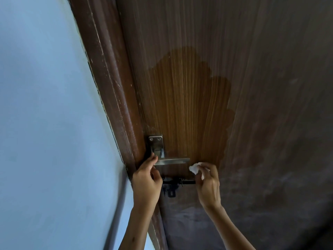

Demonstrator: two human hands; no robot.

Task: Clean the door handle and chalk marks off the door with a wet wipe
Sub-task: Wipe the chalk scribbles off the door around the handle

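Observation:
A brown wood-grain door (189,98) fills the middle and right of the view. A large patch above the handle looks darker and glossy; the rest is dull and greyish with pale smears. The steel lever handle (173,161) sticks out to the right from its plate (156,145) near the door's left edge. My left hand (146,179) touches the handle's base with its fingertips. My right hand (209,183) is just below the lever's free end and pinches a crumpled white wet wipe (194,168).
A black slide bolt (173,184) sits on the door under the handle, between my hands. The dark brown door frame (115,83) runs along the door's left edge. A light blue wall (45,114) lies to the left.

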